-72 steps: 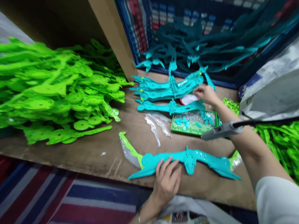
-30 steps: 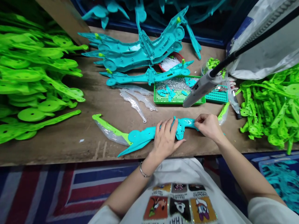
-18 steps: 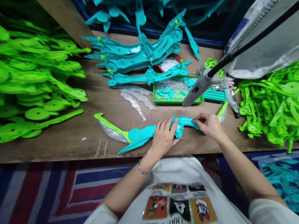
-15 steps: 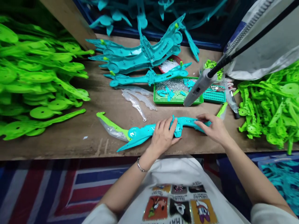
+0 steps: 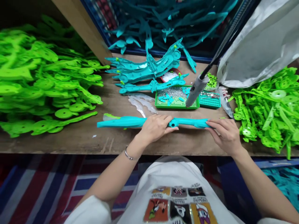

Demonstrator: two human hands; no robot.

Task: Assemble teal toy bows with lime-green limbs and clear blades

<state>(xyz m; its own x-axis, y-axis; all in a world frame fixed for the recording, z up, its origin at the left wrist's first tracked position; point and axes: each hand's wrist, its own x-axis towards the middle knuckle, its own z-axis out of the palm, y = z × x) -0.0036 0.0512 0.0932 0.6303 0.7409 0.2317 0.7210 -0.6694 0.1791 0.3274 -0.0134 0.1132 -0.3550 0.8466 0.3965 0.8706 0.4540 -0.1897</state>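
A long turquoise plastic bow-shaped piece [image 5: 128, 122] lies across the front of the bench, turned up on its narrow edge. Near its middle, beside a round hole, my left hand [image 5: 156, 127] is wrapped over it. My right hand [image 5: 224, 134] pinches its right end between thumb and fingers. From behind the left end a green part with a clear plastic piece [image 5: 109, 117] sticks out. Just behind lie some clear plastic pieces [image 5: 142, 104]. A grey electric screwdriver [image 5: 196, 90] hangs above the bench, in front of a green tray [image 5: 177, 107].
Bright green parts are heaped at left [image 5: 46, 84] and right [image 5: 268, 112]. Several turquoise pieces [image 5: 142, 70] are stacked behind the tray, which holds screws and small turquoise bits. A teal tray [image 5: 210, 102] adjoins it. A red basket [image 5: 171, 74] holds white pieces. A white sack [image 5: 254, 46] stands right.
The turquoise piece has been rolled from lying flat up onto its edge, now nearly straight across. My right hand has shifted right along with its right end; my left hand stays around the middle.
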